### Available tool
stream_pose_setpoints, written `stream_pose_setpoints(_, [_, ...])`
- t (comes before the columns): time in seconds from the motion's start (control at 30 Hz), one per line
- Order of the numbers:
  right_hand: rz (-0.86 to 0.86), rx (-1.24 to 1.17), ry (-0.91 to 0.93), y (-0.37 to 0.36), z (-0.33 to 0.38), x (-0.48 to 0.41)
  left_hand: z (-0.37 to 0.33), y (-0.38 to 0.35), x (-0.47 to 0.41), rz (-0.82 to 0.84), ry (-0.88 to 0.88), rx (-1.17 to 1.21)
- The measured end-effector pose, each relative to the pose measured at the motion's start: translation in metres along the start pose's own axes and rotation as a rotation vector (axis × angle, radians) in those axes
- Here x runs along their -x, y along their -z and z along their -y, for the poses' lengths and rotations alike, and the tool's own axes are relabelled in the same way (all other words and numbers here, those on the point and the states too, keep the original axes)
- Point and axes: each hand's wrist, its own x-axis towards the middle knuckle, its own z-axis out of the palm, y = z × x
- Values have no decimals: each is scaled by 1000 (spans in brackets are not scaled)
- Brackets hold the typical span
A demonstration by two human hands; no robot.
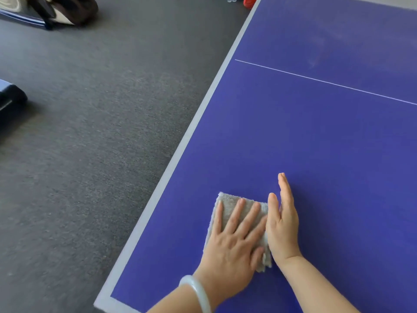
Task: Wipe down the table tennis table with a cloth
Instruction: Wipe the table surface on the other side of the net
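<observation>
A blue table tennis table (pixel 316 136) with a pale border and a thin white centre line fills the right side of the view. A folded grey cloth (pixel 230 203) lies flat on it near the table's left edge, close to the near corner. My left hand (pixel 234 242), a pale bangle on its wrist, presses down on the cloth with straight, spread fingers. My right hand (pixel 283 224) stands on its edge against the cloth's right side, fingers straight and together, pointing away from me.
Grey carpet (pixel 101 143) covers the floor to the left of the table. A dark object (pixel 11 102) sits at the left edge of the view, and dark items (pixel 58 10) lie at the top left. Something red (pixel 249 1) stands beyond the table's far edge.
</observation>
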Motion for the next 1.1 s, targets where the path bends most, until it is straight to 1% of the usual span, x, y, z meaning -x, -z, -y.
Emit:
stream_pose_setpoints(0.07, [58,21,-8,2,-1,-2,0,-1,-30,-25,-61,-36])
stream_pose_setpoints(0.13, [117,171,75,1,-1,-2,18,8,-63,-18,-55,-88])
stream_pose_setpoints(0.2, [156,367,176,-1,-1,-2,53,21,-89,6,74,-123])
stream_pose_setpoints(0.3, [278,680,205,-5,-2,-3,106,32,-100,-3,350,-112])
stream_pose_setpoints(0.37, [294,810,226,-5,1,-4,116,34,-94,-15,405,-109])
stream_pose_setpoints(0.47, [216,854,266,8,6,-34,112,35,-92,8,412,-101])
stream_pose_setpoints(0.6, [161,980,121,33,9,-138,112,39,-93,50,429,-110])
stream_pose_setpoints(0.67, [170,986,92,30,11,-187,109,37,-92,45,454,-91])
stream_pose_setpoints(0.73, [171,978,50,15,9,-211,96,33,-88,23,475,-71])
stream_pose_setpoints(0.8, [119,1018,41,1,3,-216,70,27,-86,7,395,-66])
stream_pose_setpoints(0.9, [84,1017,73,-1,-3,-210,29,14,-97,28,149,-52])
stream_pose_setpoints(0.97, [84,1006,80,1,-2,-213,30,14,-124,48,58,-64])
stream_pose_setpoints(1.03, [101,1017,82,1,-2,-215,57,20,-161,51,76,-102])
stream_pose_setpoints(1.07, [102,1023,86,1,-2,-214,77,27,-178,48,143,-118])
stream_pose_setpoints(1.1, [96,1025,96,1,-2,-213,101,35,-192,48,248,-124])
